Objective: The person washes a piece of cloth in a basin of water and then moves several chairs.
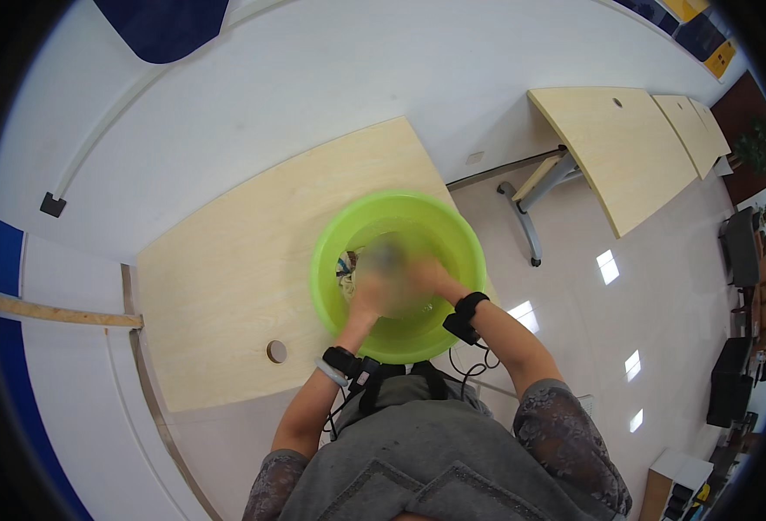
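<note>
A round light-green plastic basin [331, 217] stands on the wooden table, close in front of me. Both my hands reach down inside it, side by side near its middle. My left hand [371, 291] is beside a crumpled patterned cloth [346, 267] with white, dark and reddish patches, at the basin's left inner wall. My right hand [425, 276] is a little farther right. A heavy blur covers the fingers of both hands and a greyish shape between them. What they hold, if anything, cannot be made out. Small bubbles show in the basin near my right hand.
The basin sits at the right end of the pale table [227, 260], which has a round cable hole [276, 351]. A white wall runs behind. Another wheeled table [617, 148] stands to the right on the glossy floor. Black cables [478, 360] hang from the bands on my wrists.
</note>
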The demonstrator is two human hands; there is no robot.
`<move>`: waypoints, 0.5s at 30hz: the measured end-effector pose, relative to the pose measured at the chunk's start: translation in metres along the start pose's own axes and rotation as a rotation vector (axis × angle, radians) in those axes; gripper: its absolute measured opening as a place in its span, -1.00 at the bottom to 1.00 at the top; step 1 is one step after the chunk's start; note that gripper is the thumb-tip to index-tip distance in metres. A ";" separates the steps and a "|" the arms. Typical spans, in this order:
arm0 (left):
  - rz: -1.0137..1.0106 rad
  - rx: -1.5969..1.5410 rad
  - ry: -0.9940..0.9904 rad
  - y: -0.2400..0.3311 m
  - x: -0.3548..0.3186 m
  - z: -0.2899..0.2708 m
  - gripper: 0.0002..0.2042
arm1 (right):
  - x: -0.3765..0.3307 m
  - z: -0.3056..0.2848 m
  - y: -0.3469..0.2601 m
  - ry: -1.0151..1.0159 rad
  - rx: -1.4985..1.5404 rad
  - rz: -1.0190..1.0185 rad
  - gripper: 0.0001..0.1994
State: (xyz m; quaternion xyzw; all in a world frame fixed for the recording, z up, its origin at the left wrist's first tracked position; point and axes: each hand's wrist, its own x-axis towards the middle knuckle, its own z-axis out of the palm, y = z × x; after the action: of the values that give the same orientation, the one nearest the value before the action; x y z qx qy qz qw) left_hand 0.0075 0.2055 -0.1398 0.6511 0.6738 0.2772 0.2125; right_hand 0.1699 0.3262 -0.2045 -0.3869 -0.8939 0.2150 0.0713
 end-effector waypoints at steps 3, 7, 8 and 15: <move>-0.038 -0.295 0.054 -0.019 -0.005 0.019 -0.63 | 0.008 -0.016 0.002 -0.172 -0.074 0.063 -0.59; -0.109 -0.495 0.010 -0.019 0.000 0.034 -0.56 | -0.011 -0.043 -0.036 -0.056 -0.026 0.234 -0.60; -0.046 -0.326 0.032 -0.014 0.007 0.033 -0.57 | -0.011 -0.035 -0.026 -0.091 0.172 0.298 -0.60; -0.327 -0.353 -0.079 -0.010 -0.001 0.025 -0.50 | -0.015 -0.072 -0.055 0.007 -0.129 0.234 -0.53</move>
State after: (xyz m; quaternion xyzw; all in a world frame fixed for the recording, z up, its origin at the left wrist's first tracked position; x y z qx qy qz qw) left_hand 0.0158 0.2072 -0.1652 0.4966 0.7024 0.3270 0.3913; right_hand 0.1644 0.3055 -0.1153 -0.4931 -0.8543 0.1628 0.0238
